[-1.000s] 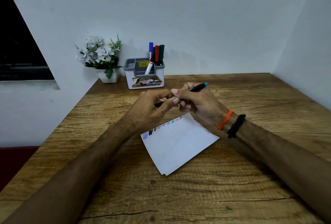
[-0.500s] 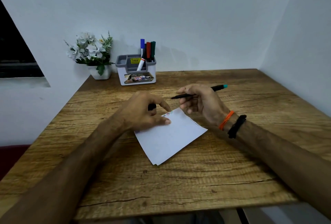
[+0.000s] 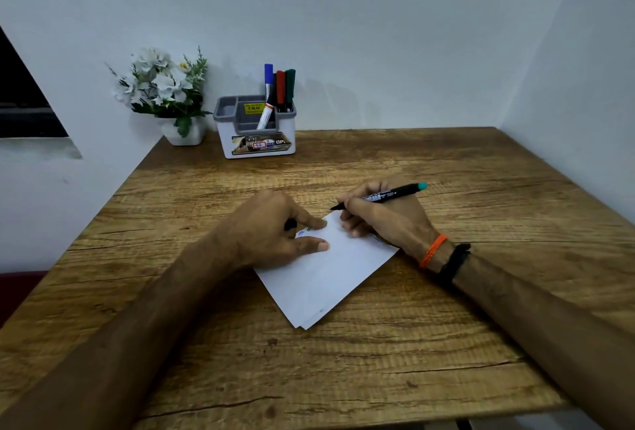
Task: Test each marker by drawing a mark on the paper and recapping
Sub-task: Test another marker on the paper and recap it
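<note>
The marker (image 3: 381,196) is uncapped, a slim black barrel with a teal end. Its long axis runs low and nearly level: the tip points left and slightly toward the person, meeting the far corner of the paper (image 3: 330,268), while the teal end points right and away, out past the knuckles. The right hand (image 3: 385,220) grips it in a writing hold, thumb and forefinger curled round the barrel near the tip, the other fingers folded under and resting on the sheet.

The paper, white and apparently more than one sheet, lies at an angle on the wooden table (image 3: 343,371), one corner pointing toward the person. A few small coloured marks show along its upper left edge, mostly hidden by the left hand (image 3: 275,233). That hand presses on the sheet with forefinger and thumb stretched out, tips flat on the paper; its remaining fingers are curled round a small black piece, likely the cap (image 3: 291,224), only partly visible.

At the far edge of the table, against the wall, stands a grey and white organiser (image 3: 256,144) holding blue, red and green markers (image 3: 280,89) upright. Just left of it sits a white pot of flowers (image 3: 165,86). The right wrist wears an orange band (image 3: 433,251) and a black band (image 3: 455,263).
</note>
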Tool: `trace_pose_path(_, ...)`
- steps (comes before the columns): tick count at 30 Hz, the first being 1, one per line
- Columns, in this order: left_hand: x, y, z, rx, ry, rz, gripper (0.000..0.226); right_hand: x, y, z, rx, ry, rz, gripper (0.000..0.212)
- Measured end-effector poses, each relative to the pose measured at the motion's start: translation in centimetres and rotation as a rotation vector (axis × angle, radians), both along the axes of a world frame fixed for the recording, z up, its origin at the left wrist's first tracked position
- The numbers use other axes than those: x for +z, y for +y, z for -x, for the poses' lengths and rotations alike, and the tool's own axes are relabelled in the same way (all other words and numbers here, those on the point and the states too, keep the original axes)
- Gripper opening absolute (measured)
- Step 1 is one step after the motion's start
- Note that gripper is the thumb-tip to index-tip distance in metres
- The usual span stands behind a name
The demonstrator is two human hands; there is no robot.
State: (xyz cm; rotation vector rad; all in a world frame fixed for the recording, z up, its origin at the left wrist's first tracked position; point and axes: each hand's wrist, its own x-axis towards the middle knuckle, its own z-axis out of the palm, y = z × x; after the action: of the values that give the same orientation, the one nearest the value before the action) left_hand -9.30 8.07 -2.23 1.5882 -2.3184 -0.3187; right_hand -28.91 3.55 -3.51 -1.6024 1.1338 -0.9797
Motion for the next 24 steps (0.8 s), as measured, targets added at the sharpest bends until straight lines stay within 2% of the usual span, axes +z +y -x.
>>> trace_pose_path(8, -0.33, -0.48, -0.16, -0.013, 0.034, -0.031, 0.052, -0.21, 0.09, 0.0, -0.005, 0.059, 0.053, 0.022)
trace_pose_path(15, -0.29, -0.47, -0.19, -0.003, 0.049, -0.033, 0.052, -0.26, -0.1, 0.19, -0.001, 0.052, 0.042, 0.009)
trace_pose_path(24, -0.26, -0.39, -0.26, 0.008, 0.059, -0.055, 0.053, -0.22, 0.07, 0.12, 0.014, 0.067, 0.05, 0.008)
